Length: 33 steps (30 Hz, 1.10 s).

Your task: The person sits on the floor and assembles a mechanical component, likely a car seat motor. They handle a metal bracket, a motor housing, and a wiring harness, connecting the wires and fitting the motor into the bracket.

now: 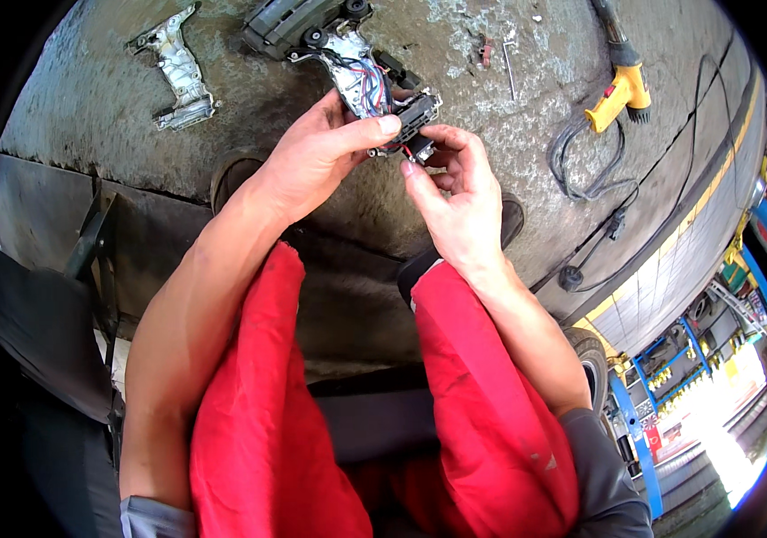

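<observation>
An opened silver metal housing (347,67) with red, blue and dark wires inside is held up over the worn grey surface. At its near end sits a black ribbed plastic block (418,114). My left hand (325,148) grips the housing from the left, its thumb lying on the near end beside the block. With thumb and fingertips, my right hand (459,175) closes on a small black plastic piece (418,146) below the block, where a red wire shows. The fingers partly cover that piece, so its exact kind is unclear.
A bulky black plastic part (286,25) adjoins the housing's far end. To the left lies a separate silver metal bracket (183,67). A hex key (510,70) and a small reddish part (485,52) lie right of centre, then a yellow heat gun (621,94) with coiled cable (572,175).
</observation>
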Available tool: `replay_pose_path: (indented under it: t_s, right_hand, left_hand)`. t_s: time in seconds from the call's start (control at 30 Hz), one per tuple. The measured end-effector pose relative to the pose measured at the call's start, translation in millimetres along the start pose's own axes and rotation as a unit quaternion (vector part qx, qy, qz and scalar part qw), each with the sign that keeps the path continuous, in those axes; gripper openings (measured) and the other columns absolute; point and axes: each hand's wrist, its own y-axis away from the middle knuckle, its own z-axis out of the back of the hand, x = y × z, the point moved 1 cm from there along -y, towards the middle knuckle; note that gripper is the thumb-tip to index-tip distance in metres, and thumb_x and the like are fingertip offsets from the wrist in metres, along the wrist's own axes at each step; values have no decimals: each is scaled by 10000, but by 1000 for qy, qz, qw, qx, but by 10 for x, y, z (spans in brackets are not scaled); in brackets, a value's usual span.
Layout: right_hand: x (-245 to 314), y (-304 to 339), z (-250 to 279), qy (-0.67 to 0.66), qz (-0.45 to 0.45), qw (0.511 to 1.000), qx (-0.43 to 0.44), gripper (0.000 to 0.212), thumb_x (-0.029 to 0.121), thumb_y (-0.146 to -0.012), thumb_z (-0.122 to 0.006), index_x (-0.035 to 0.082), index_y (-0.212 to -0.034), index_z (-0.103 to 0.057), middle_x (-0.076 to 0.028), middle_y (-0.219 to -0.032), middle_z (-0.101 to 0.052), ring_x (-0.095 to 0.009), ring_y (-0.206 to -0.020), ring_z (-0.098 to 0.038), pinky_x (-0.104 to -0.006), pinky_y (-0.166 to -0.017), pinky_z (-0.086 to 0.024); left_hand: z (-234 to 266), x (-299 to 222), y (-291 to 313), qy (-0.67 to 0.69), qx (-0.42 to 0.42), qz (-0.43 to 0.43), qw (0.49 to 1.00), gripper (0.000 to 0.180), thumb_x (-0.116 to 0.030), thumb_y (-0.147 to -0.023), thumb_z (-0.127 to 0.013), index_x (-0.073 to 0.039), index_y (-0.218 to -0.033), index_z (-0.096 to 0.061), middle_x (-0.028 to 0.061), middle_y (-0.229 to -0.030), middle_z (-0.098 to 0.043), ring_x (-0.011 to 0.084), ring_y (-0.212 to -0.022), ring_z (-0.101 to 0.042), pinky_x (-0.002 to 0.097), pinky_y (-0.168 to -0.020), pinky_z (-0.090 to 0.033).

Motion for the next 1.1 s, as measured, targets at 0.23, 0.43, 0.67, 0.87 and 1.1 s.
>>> replay_pose_path:
  t_s: [0.23, 0.43, 0.67, 0.87, 1.1]
  right_hand:
    - [45, -2, 16, -111, -62, 991, 31, 442, 7, -920, -783, 11, -1310, -574, -67, -1121, -673, -107, -990, -665, -248, -771, -580]
    - [-14, 33, 36, -123, -43, 991, 24, 448, -20, -929, -759, 26, -1331, -566, -46, -1158, -640, -106, -1031, -633, -242, -794, -566]
    - [-73, -2, 42, -65, -27, 997, 23, 431, -7, -926, -768, 11, -1331, -622, -80, -1211, -688, -128, -1033, -683, -258, -785, -583]
    - [-19, -1, 6, 13, -3, 1000, 16, 391, 27, -920, -792, 16, -1289, -664, -96, -1198, -710, -139, -1020, -709, -277, -786, -604]
    - [-30, -19, 15, 61, 19, 998, 13, 378, 44, -908, -808, 8, -1262, -681, -111, -1185, -707, -166, -1015, -719, -294, -788, -608]
  left_hand:
    - [16, 16, 13, 18, -7, -2, 1000, 563, -191, -974, -718, -54, -1470, -489, 52, -1375, -623, 174, -1277, -576, 382, -1107, -433]
    - [15, 32, -2, 34, -2, -1, 999, 517, -195, -1000, -689, -53, -1460, -502, 45, -1361, -624, 165, -1267, -578, 374, -1077, -454]
    - [38, 51, -24, 38, 1, 8, 999, 445, -218, -1024, -656, -72, -1429, -541, 31, -1345, -641, 146, -1241, -593, 357, -1054, -463]
    - [42, 60, -9, 45, -11, 7, 999, 439, -245, -1026, -653, -88, -1424, -554, 12, -1299, -656, 137, -1218, -599, 350, -1036, -464]
    - [38, 81, -15, 38, -14, 10, 999, 426, -252, -1022, -663, -94, -1407, -572, 1, -1267, -661, 118, -1172, -609, 336, -1011, -463]
